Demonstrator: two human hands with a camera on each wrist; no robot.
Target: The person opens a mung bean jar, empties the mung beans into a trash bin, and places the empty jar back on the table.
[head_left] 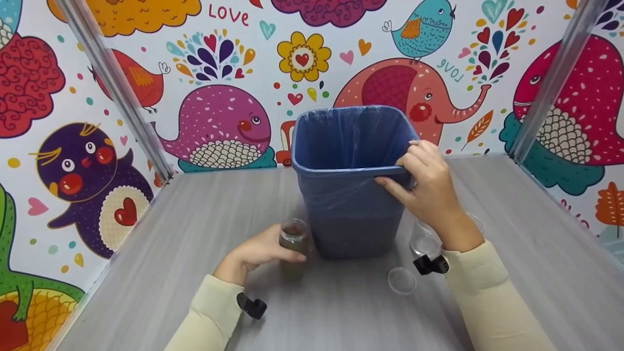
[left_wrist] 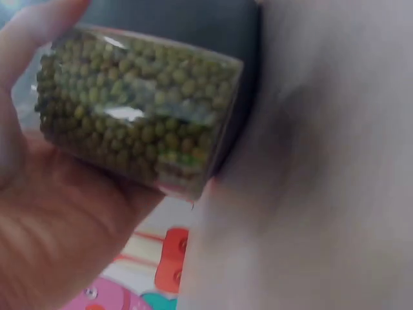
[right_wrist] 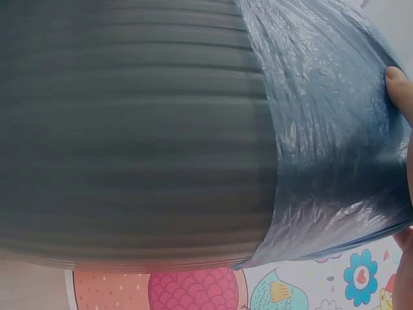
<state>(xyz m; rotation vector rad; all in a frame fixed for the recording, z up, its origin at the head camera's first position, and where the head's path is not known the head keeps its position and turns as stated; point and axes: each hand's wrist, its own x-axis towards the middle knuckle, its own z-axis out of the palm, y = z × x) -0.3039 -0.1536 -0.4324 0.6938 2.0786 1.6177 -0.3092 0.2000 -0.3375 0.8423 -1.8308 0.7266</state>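
Observation:
My left hand (head_left: pixel 261 251) grips a clear jar (head_left: pixel 293 243) with its mouth upward, in front of the bin's left side. Small round green beans (left_wrist: pixel 135 97), like mung beans, fill much of it in the left wrist view. With my right hand (head_left: pixel 429 180) I hold the right front corner of the rim of a blue-grey trash bin (head_left: pixel 353 214), the thumb on the outside. A thin translucent bin liner (head_left: pixel 356 131) lines it and folds over the rim; the right wrist view shows the folded liner (right_wrist: pixel 329 142) close up.
Right of the bin, partly behind my right wrist, a clear container (head_left: pixel 423 241) stands on the grey table (head_left: pixel 234 195). A round clear lid (head_left: pixel 402 281) lies in front of it. Behind the table rises a wall with cartoon animals (head_left: pixel 224 129), with metal posts (head_left: pixel 117 92) at its corners.

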